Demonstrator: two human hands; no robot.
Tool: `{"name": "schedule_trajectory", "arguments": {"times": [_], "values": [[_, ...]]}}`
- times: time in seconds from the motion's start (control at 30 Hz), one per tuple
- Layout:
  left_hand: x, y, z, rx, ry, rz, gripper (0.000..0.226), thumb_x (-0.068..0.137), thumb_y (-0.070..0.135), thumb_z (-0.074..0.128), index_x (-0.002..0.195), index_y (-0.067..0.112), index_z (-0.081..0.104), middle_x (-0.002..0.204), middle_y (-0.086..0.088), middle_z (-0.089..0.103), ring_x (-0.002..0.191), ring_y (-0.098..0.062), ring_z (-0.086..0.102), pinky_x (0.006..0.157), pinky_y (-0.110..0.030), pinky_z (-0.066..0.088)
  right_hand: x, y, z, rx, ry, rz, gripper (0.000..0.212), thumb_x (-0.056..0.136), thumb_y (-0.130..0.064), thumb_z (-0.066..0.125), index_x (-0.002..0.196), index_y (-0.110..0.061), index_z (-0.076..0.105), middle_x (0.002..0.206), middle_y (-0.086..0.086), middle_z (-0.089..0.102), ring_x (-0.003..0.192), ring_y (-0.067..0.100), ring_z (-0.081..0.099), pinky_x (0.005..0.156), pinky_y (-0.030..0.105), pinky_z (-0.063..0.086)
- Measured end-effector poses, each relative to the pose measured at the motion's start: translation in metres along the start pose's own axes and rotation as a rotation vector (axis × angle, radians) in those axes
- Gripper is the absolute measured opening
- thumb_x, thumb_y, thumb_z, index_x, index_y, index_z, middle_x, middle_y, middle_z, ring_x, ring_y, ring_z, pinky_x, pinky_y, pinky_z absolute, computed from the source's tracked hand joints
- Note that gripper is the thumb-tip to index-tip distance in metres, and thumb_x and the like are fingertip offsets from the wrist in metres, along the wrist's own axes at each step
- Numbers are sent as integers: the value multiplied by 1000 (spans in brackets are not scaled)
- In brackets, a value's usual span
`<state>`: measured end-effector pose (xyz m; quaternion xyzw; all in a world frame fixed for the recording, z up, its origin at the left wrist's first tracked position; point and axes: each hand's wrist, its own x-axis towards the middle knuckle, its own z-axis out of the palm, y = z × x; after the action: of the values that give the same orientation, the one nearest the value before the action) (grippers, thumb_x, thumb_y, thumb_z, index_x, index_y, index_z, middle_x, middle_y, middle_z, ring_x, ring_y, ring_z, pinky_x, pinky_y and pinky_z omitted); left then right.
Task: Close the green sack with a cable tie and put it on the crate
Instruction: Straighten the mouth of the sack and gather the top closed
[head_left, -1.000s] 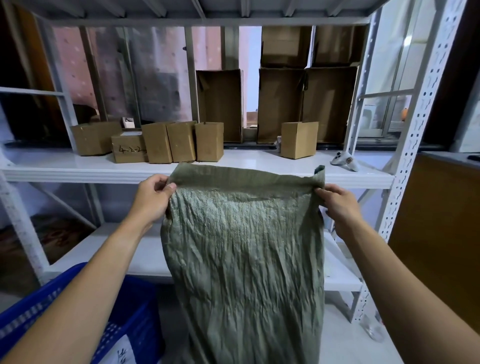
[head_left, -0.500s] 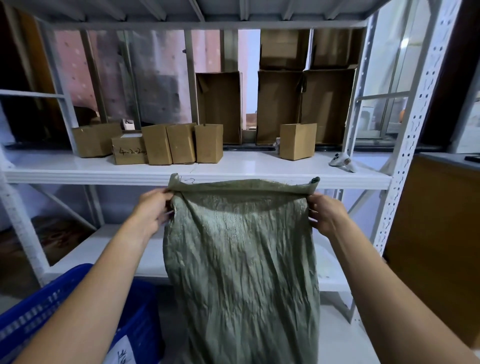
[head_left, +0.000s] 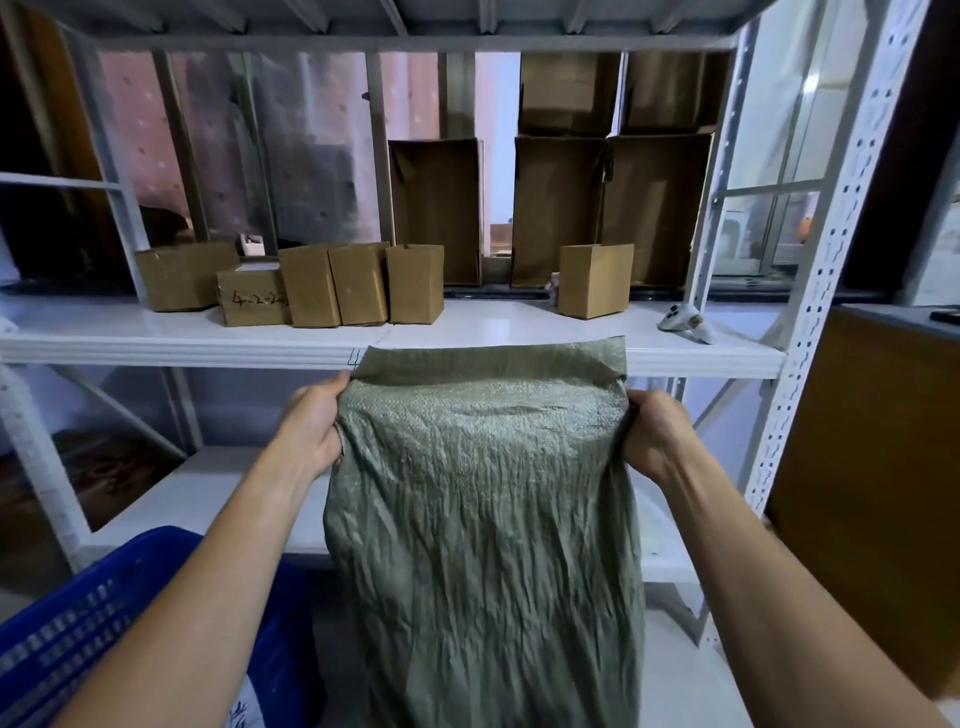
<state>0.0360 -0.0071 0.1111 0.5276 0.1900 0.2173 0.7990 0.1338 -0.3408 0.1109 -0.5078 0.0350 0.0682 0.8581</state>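
Observation:
A crumpled green woven sack (head_left: 483, 519) hangs in front of me, its mouth held up just below the edge of the middle shelf. My left hand (head_left: 311, 421) grips the left side of the sack's top. My right hand (head_left: 654, 431) grips the right side. The top band of the sack folds over towards me. A blue plastic crate (head_left: 78, 623) stands at the lower left, partly hidden by my left arm. No cable tie shows in view.
A white metal rack (head_left: 156, 338) faces me, with several small cardboard boxes (head_left: 332, 283) on its middle shelf and taller boxes behind. A small white device (head_left: 685, 322) lies at the shelf's right end. A brown cabinet (head_left: 883, 467) stands at the right.
Both hands have come down and drawn closer together, lowering the sack's mouth below the shelf edge. Their grip has slid further down the sack's sides.

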Motion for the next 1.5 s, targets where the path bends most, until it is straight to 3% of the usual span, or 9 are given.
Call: {"name": "schedule_trajectory", "arguments": {"times": [0.07,0.2,0.3,0.4,0.6,0.83,0.97,1.23,1.5], "values": [[-2,-5,5,-1,46,60,19,101,11,53,105,0,68,107,-24,70,108,-39,66,97,-53,53,-3,1,0,83,-6,-34,23,83,-3,39,89,-7,61,88,15,62,80,29,61,74,35,51],[-5,-10,10,1,35,109,12,97,7,55,97,3,66,98,-19,70,100,-34,67,93,-46,54,-14,3,-1,-51,-19,-126,29,70,2,33,51,-20,35,46,-5,35,45,12,35,43,23,29],[-9,-7,5,-33,-116,80,13,85,8,52,75,8,60,74,-10,64,72,-25,63,71,-33,53,-17,3,-2,-340,30,-247,23,84,6,42,65,-7,46,50,0,39,44,13,36,35,17,26],[0,-9,-3,71,-139,123,19,57,2,62,60,20,55,72,-6,47,81,-24,46,79,-41,40,-8,3,-7,-482,51,-303,3,86,-2,52,85,-3,54,64,6,40,57,18,37,48,26,30],[-7,-9,0,175,-101,204,28,83,-14,63,96,10,68,107,-18,68,104,-30,62,110,-46,44,1,13,-6,-509,23,-339,7,94,-9,53,93,-5,59,71,8,48,67,22,43,60,32,30],[-10,-13,-6,582,30,469,30,93,12,67,122,20,65,115,-1,71,110,-21,66,103,-42,49,7,20,-6,-599,50,-430,22,104,-22,47,97,-14,66,67,-3,54,64,13,49,61,29,36],[-7,-19,-9,770,109,503,20,97,24,63,112,18,53,110,-2,70,103,-28,66,95,-47,52,5,19,-5,-544,97,-458,28,98,-24,58,119,-8,62,101,7,71,92,23,65,81,36,50],[-11,-11,-17,932,266,657,25,86,31,76,106,16,77,104,-11,66,100,-32,63,90,-45,53,-2,6,-10,-433,134,-429,8,92,-13,67,98,-8,68,78,4,64,64,12,52,47,12,40],[-25,-21,-2,353,167,406,26,84,12,78,109,9,75,92,-2,75,87,-18,70,92,-35,56,-12,11,-1,-95,256,-280,18,91,-7,67,107,-11,72,86,3,69,77,16,61,78,32,51]]}}
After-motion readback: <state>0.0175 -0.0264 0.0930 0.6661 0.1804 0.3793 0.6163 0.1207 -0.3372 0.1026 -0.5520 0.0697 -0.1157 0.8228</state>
